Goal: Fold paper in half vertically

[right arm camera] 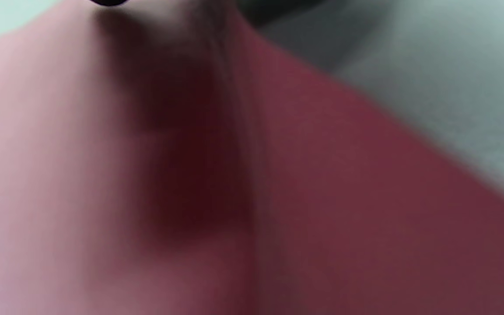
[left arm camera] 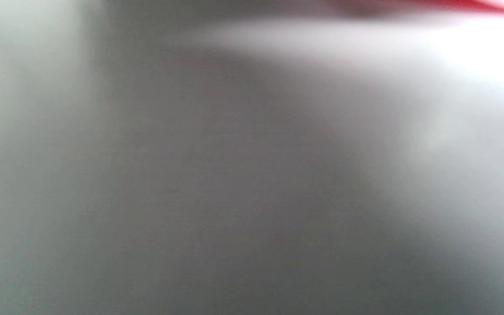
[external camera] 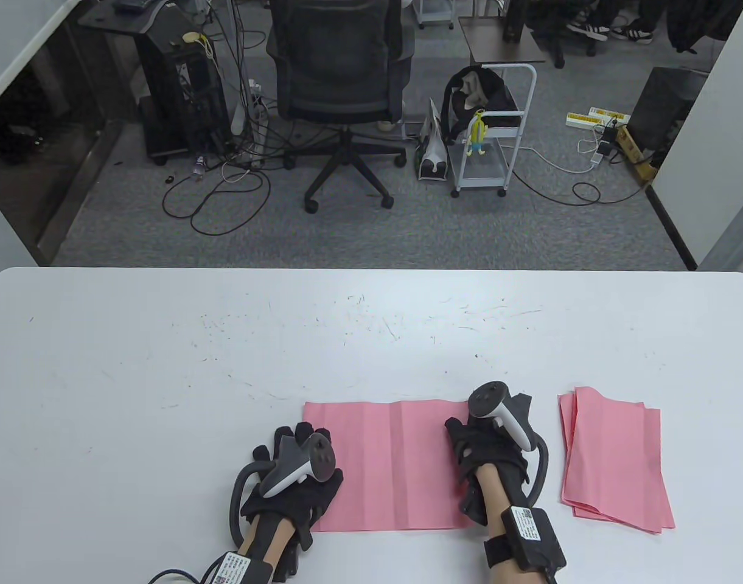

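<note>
A pink paper sheet (external camera: 395, 462) lies flat on the white table (external camera: 164, 377), with creases running front to back. My left hand (external camera: 298, 462) rests on its left edge, fingers spread flat. My right hand (external camera: 487, 450) rests on its right edge; its fingers are hidden under the tracker. The right wrist view is a blurred close-up of the pink paper (right arm camera: 147, 197) with a bit of table beside it. The left wrist view is a blur of grey table with a thin strip of pink paper (left arm camera: 488, 5) at the top edge.
A stack of pink folded sheets (external camera: 614, 462) lies on the table to the right of my right hand. The table's far edge runs across the middle of the table view, with an office chair (external camera: 341, 79) and a cart (external camera: 493, 134) on the floor beyond.
</note>
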The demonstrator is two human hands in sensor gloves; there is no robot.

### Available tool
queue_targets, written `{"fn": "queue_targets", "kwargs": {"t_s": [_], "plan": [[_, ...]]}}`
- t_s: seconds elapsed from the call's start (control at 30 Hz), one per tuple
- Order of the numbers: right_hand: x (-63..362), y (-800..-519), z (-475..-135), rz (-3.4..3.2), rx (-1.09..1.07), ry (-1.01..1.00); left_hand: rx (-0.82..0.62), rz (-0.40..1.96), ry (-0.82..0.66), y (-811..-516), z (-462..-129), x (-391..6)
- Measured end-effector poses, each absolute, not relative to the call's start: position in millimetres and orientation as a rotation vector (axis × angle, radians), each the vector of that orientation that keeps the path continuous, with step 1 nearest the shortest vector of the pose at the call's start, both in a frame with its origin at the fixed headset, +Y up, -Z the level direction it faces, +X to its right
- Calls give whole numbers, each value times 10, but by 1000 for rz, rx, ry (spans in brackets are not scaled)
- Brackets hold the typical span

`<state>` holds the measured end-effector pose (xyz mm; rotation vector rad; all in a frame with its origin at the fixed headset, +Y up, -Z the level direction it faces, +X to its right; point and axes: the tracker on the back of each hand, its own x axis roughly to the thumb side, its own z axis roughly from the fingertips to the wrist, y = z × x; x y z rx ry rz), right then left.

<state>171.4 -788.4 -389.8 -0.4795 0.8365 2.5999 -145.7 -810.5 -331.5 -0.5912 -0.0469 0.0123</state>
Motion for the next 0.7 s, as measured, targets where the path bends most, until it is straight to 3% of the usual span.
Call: {"fn": "queue_targets", "kwargs": {"t_s": [0.5,0.7], "plan": [[1709,-7864,-3930,2708,-522,714,-589,7,-47,-8102,-3315,-1452],[1944,-7848,-3908,2321,-353,737,-589,9,-48,-8102,-3316,-1454]]}}
